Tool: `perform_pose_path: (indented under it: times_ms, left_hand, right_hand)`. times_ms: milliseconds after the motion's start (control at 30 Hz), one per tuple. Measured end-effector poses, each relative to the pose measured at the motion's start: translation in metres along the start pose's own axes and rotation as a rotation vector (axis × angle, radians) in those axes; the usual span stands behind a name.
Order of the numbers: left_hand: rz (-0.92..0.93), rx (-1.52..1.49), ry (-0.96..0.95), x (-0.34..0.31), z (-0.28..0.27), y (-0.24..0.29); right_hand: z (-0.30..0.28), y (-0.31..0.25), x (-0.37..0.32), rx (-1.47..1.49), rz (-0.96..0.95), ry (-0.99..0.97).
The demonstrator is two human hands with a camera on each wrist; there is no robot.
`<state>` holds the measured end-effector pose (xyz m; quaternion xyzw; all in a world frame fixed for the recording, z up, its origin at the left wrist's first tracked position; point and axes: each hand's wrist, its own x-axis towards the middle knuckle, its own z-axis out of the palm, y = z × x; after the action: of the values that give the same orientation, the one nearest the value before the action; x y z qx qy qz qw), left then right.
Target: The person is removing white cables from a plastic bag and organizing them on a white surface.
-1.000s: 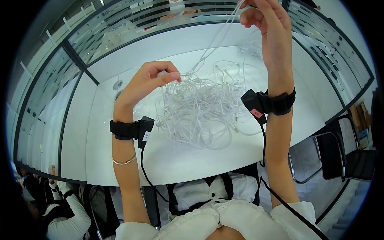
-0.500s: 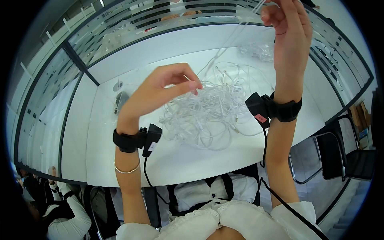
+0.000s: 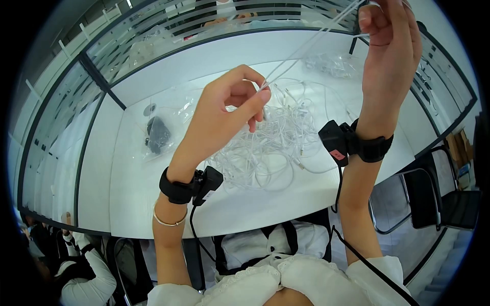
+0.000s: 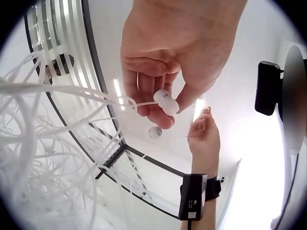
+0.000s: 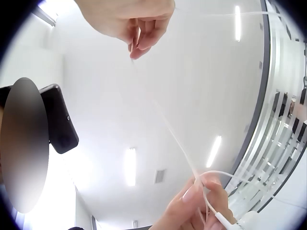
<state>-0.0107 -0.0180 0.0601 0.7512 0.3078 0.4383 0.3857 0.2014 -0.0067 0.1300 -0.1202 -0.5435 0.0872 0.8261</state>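
A tangle of white earphone cables lies on the white table. Over its far left part, my left hand pinches thin white earphone cords between thumb and fingers. A white earbud shows at those fingers in the left wrist view, and a second earbud hangs just below it. My right hand is raised high at the far right, its fingertips pinching the same cords. Between both hands the cords run taut in a slanting line.
A clear plastic bag with a dark item lies on the left of the table. Another crumpled clear bag is at the back right. Framed glass partitions enclose the table, and a black chair stands at the right.
My right hand has moved to the right and slightly higher, drawing the cords out. The left hand has shifted right and up, uncovering the bag with the dark item.
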Motion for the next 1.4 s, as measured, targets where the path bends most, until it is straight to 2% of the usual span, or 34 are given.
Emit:
perform_pose_path:
  times_ms: [33, 100, 200, 367, 467, 567, 767, 833, 933, 967, 1067, 1167, 1267, 1400]
  left_hand:
    - [0.024, 0.002, 0.008, 0.0, -0.001, 0.0]
    - [0.06, 0.017, 0.034, 0.0, -0.001, 0.0]
    - [0.066, 0.186, -0.073, 0.0, -0.003, -0.001]
    - [-0.054, 0.19, -0.225, -0.003, 0.015, 0.005]
    - [-0.091, 0.162, -0.106, -0.002, 0.014, 0.001]
    - [-0.025, 0.061, -0.041, 0.0, 0.008, -0.007]
    - [0.044, 0.039, 0.005, -0.002, 0.002, 0.002]
    - [0.066, 0.036, 0.035, -0.003, 0.001, 0.005]
    - [0.061, 0.087, 0.014, -0.003, -0.007, 0.005]
    - [0.059, 0.084, 0.02, -0.003, -0.007, 0.006]
    - [0.055, 0.073, 0.038, -0.005, -0.007, 0.007]
    - [0.037, -0.014, -0.047, -0.003, -0.011, 0.006]
    - [0.086, 0.091, -0.053, -0.004, -0.014, 0.007]
    - [0.078, -0.103, -0.061, -0.002, -0.015, 0.001]
  right_hand:
    - [-0.005, -0.002, 0.001, 0.057, 0.003, -0.028]
    - [0.0, -0.002, 0.001, -0.014, -0.074, 0.079]
    - [-0.003, -0.002, 0.003, -0.046, -0.15, 0.146]
    - [-0.02, 0.003, 0.012, -0.002, -0.158, 0.145]
    - [-0.06, 0.014, 0.027, 0.077, -0.08, 0.074]
    - [-0.075, 0.014, 0.032, 0.128, -0.121, 0.068]
    - [-0.082, 0.018, 0.034, 0.122, -0.088, 0.139]
    - [-0.065, 0.011, 0.025, 0.101, -0.072, 0.173]
    - [-0.077, 0.024, 0.032, 0.082, -0.049, 0.122]
    - [-0.078, 0.029, 0.032, 0.046, -0.035, 0.183]
    - [-0.081, 0.035, 0.031, 0.048, 0.004, 0.146]
    - [-0.087, 0.04, 0.033, 0.053, 0.007, 0.127]
    - [-0.081, 0.038, 0.032, 0.036, 0.037, 0.119]
    - [-0.073, 0.043, 0.029, 0.071, 0.067, 0.179]
